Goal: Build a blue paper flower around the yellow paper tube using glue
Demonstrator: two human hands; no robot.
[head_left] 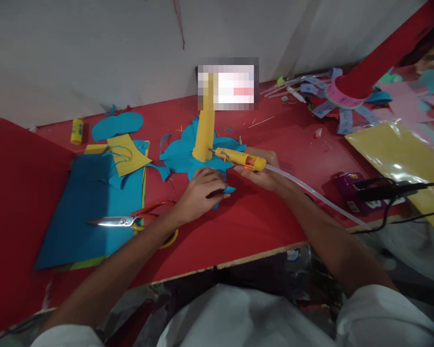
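A blue paper flower shape [177,163] lies flat on the red table, with a yellow paper tube [204,135] standing upright at its middle. My right hand [262,176] is wrapped round a yellow hot glue gun [240,158]; its nozzle points left at the tube's base, and a clear glue stick [304,185] trails from its back. At the flower's near side, my left hand [204,190] is closed with curled fingers on a blue paper petal [230,190], whose tip pokes out by the thumb. The rest of that petal is hidden under the hand.
Scissors [117,221] lie on blue paper sheets [79,202] at left, near yellow paper scraps [128,154] and a glue stick tube [77,131]. At right are a purple box [358,193] with black cables and a yellow plastic-wrapped pack [401,154]. A pixelated screen stands behind.
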